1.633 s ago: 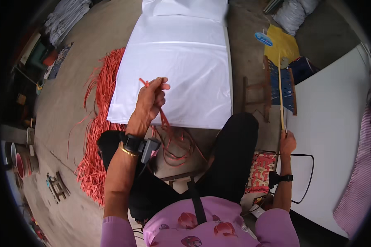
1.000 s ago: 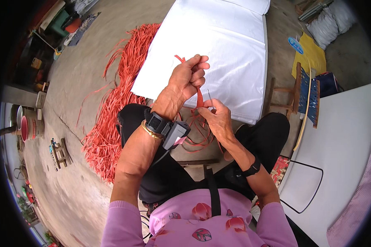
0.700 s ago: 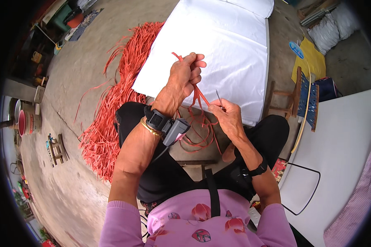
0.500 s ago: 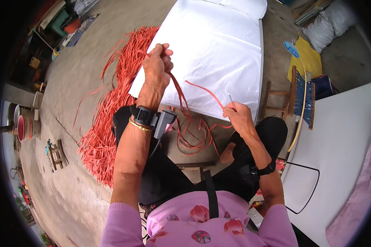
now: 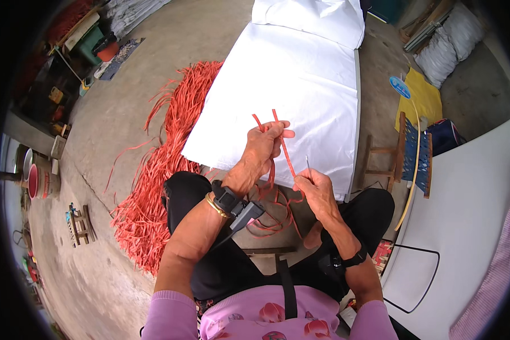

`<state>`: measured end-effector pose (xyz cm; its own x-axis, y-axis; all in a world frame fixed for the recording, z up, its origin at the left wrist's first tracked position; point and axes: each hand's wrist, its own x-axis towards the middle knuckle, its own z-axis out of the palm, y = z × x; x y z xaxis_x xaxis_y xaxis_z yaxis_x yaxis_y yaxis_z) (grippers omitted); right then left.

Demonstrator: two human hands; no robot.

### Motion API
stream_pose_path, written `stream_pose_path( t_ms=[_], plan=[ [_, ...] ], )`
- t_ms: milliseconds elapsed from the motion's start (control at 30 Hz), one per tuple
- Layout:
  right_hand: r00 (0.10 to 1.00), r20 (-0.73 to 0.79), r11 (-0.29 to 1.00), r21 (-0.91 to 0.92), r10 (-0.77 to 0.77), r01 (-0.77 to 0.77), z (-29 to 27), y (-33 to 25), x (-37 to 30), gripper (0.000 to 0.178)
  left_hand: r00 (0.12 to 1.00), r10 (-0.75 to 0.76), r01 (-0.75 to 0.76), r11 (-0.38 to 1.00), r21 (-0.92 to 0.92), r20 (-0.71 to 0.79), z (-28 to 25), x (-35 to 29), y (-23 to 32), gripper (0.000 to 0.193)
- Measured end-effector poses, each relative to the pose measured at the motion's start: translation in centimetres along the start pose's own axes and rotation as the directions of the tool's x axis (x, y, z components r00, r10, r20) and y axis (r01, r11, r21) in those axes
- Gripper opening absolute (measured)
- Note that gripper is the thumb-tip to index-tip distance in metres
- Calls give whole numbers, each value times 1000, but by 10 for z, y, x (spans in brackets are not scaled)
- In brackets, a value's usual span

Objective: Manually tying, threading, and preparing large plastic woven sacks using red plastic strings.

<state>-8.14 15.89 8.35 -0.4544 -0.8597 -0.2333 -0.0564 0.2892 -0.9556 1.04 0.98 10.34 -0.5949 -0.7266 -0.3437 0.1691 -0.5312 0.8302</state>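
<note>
In front of my knees, my left hand (image 5: 262,148) is closed in a pinch on flat red plastic strips, with two short ends poking up past its fingers. One red strip (image 5: 287,157) runs from the left fingertips down to my right hand (image 5: 317,194), which is closed around it. A thin metal rod-shaped tool (image 5: 308,163) also sticks up from the right fist; its lower part is hidden there. Loose lengths of strip (image 5: 280,215) dangle below both hands and coil near my feet. Beneath and beyond the hands lies a white sheet (image 5: 292,73).
A large heap of red strips (image 5: 178,122) lies on the concrete floor to the left. A small wooden stool (image 5: 80,225) and buckets (image 5: 42,181) stand farther left. To the right are a blue-seated wooden chair (image 5: 416,153), a yellow bag (image 5: 422,96) and a white board (image 5: 459,226).
My left hand has moved right and nearer, close to the right hand. The strip's loose end, earlier free in the air, now crosses the left fingers. The right hand is slightly lower in view.
</note>
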Motion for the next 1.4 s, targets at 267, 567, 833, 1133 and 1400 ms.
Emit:
stream_pose_path(
  t_ms=[267,567,833,1133,1400],
  plan=[
    [966,-208,979,-163,-156,123,-19,-27,7,47,971,34,-118,931,344,239,19,-24,8,20],
    [913,-271,933,-279,-305,228,-22,-19,7,44,920,41,-264,800,539,389,16,-29,-8,18],
    [972,-197,960,-269,-131,75,-18,-30,7,41,933,24,-242,783,574,360,13,-28,-1,17],
    [684,-209,593,-705,-698,389,-11,-12,3,9,960,81,-181,909,374,268,14,-31,-23,16],
    [881,-349,946,-65,-319,317,-8,-9,15,22,995,-62,64,997,-34,76,9,-16,-22,17]
  ],
)
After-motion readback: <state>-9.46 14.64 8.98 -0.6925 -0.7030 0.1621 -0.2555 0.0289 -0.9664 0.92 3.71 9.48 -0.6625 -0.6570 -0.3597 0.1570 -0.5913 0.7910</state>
